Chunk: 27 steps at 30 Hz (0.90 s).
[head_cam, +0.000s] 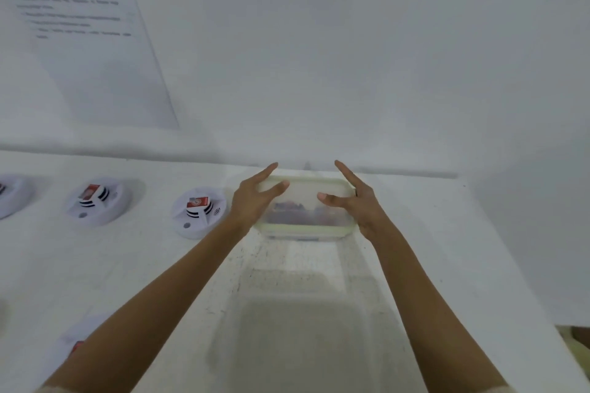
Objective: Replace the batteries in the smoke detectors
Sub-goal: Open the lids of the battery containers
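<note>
White counter (447,233) meets a white wall, where a printed sheet (89,41) hangs. Near the back edge of the counter stands a clear container (306,217) with a pale green rim. Your left hand (253,204) and your right hand (359,204) are at its two short ends, fingers straight and spread apart. Left of it, along the back edge, lie the smoke detectors (198,217), two with a red battery (196,202) on top.
</note>
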### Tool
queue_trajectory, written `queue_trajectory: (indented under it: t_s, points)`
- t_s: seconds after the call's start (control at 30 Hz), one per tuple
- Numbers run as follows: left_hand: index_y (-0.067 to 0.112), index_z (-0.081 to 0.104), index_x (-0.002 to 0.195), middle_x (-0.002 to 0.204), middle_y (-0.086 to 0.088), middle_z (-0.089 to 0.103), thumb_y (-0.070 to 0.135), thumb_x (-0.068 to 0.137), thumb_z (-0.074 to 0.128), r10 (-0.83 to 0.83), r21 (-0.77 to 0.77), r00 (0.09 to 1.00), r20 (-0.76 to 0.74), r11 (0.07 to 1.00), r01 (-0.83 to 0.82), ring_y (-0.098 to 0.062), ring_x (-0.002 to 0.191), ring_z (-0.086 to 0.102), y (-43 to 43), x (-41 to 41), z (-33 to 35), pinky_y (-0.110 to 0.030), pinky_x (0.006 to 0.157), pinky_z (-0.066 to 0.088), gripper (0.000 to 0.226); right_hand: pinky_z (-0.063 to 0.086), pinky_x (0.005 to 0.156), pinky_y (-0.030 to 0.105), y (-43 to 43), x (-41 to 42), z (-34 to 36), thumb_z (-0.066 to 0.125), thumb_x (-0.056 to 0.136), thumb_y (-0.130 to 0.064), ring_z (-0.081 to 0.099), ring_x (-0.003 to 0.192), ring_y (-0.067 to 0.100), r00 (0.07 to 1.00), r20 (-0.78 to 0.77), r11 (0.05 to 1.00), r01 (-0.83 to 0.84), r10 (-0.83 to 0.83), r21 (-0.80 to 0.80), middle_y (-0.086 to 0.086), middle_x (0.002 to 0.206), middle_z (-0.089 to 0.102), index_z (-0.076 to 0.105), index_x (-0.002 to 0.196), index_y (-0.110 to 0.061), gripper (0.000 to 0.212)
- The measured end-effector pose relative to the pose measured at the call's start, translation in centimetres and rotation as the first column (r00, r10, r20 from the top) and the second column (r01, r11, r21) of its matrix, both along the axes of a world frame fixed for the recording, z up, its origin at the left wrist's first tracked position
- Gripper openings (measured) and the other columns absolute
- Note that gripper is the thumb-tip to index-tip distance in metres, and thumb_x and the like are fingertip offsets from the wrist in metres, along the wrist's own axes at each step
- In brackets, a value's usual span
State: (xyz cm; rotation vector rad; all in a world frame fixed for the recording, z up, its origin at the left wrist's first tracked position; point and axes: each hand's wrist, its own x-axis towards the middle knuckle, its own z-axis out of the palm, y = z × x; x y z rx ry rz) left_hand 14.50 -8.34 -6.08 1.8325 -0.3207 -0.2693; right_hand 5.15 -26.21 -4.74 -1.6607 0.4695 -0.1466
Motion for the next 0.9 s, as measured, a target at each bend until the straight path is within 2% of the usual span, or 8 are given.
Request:
queue_trajectory:
  t_s: [0.13, 0.2, 0.3, 0.4, 0.53, 0.67, 0.77, 0.9]
  points:
    - [0.038, 0.039, 0.139, 0.137, -0.011, 0.043, 0.050, 0.087, 0.055, 0.025, 0.281, 0.993, 0.113, 0.958, -0.056, -0.026, 0.128, 0.041, 0.0, 0.1, 0.1, -0.036, 0.103, 0.032, 0.055, 0.037, 0.106, 0.035, 0.5, -0.5, 0.3, 0.078, 0.072, -0.033, 0.043, 0.119, 0.020, 0.997, 0.020, 0.980, 0.073, -0.070, -0.184, 0.004, 0.132, 0.043, 0.039, 0.137, -0.039, 0.076]
    - [0.037, 0.038, 0.139, 0.130, -0.012, 0.041, 0.052, 0.090, 0.047, -0.002, 0.436, 0.954, 0.299, 0.890, -0.135, -0.028, 0.122, 0.041, 0.2, -0.2, 0.4, -0.038, 0.096, 0.036, 0.052, 0.033, 0.101, 0.029, 1.1, -0.8, 0.3, 0.070, 0.077, -0.042, 0.041, 0.112, 0.016, 0.995, 0.002, 0.940, 0.092, -0.097, -0.329, 0.005, 0.123, 0.039, 0.039, 0.137, -0.041, 0.068]
    - [0.029, 0.046, 0.136, 0.134, -0.013, 0.047, 0.041, 0.093, 0.032, -0.308, 0.514, 0.700, 0.645, 0.852, -0.099, -0.032, 0.123, 0.043, 0.0, 0.3, 0.4, -0.049, 0.092, 0.041, 0.047, 0.033, 0.097, 0.031, 2.0, -1.2, 0.1, 0.056, 0.085, -0.050, 0.039, 0.121, 0.023, 0.993, -0.047, 0.860, 0.067, -0.105, -0.507, 0.008, 0.123, 0.036, 0.043, 0.133, -0.043, 0.050]
    - [0.025, 0.041, 0.140, 0.130, -0.006, 0.055, 0.026, 0.095, 0.026, -0.517, 0.566, 0.689, 0.508, 0.803, 0.185, -0.023, 0.121, 0.048, 0.2, 0.3, 1.0, -0.046, 0.096, 0.043, 0.047, 0.031, 0.107, 0.039, 2.2, -2.1, 0.3, 0.061, 0.081, -0.051, 0.032, 0.129, 0.028, 0.989, -0.144, 0.899, -0.077, 0.016, -0.431, 0.010, 0.135, 0.028, 0.035, 0.137, -0.045, 0.061]
    - [0.028, 0.039, 0.140, 0.109, -0.006, 0.055, 0.020, 0.101, 0.032, -0.510, 0.620, 0.699, 0.501, 0.775, 0.121, -0.023, 0.101, 0.051, 0.7, -0.3, 1.5, -0.034, 0.085, 0.041, 0.041, 0.043, 0.099, 0.036, 1.0, -2.2, 1.5, 0.073, 0.076, -0.037, 0.040, 0.123, 0.026, 0.968, -0.181, 0.900, -0.233, 0.176, -0.368, 0.009, 0.135, 0.036, 0.038, 0.138, -0.039, 0.071]
    - [0.027, 0.017, 0.148, 0.105, -0.014, 0.057, 0.047, 0.096, 0.038, -0.443, 0.716, 0.811, 0.383, 0.697, 0.043, -0.029, 0.099, 0.057, 1.3, -0.5, 2.5, -0.036, 0.085, 0.043, 0.060, 0.041, 0.091, 0.029, 0.9, -0.2, 2.5, 0.078, 0.072, -0.028, 0.050, 0.119, 0.026, 0.998, -0.047, 0.886, -0.048, 0.030, -0.461, 0.013, 0.127, 0.053, 0.049, 0.134, -0.024, 0.069]
    - [0.025, 0.011, 0.150, 0.085, -0.016, 0.059, 0.056, 0.089, 0.044, -0.360, 0.611, 0.906, 0.224, 0.776, 0.157, -0.030, 0.085, 0.060, 1.2, -0.6, 2.6, -0.031, 0.072, 0.042, 0.076, 0.035, 0.101, 0.037, 2.0, 1.2, 2.3, 0.066, 0.083, -0.035, 0.044, 0.123, 0.027, 0.991, -0.022, 0.838, 0.103, -0.135, -0.536, 0.013, 0.134, 0.044, 0.041, 0.139, -0.030, 0.061]
    - [0.039, 0.008, 0.147, 0.128, -0.021, 0.040, 0.052, 0.092, 0.042, -0.302, 0.405, 0.953, 0.008, 0.873, 0.273, -0.034, 0.123, 0.042, -0.5, -0.5, 1.7, -0.035, 0.102, 0.030, 0.066, 0.023, 0.112, 0.036, 3.5, 1.8, 1.6, 0.051, 0.093, -0.039, 0.028, 0.138, 0.027, 0.992, -0.124, 0.913, -0.072, 0.023, -0.402, 0.010, 0.150, 0.030, 0.028, 0.144, -0.029, 0.057]
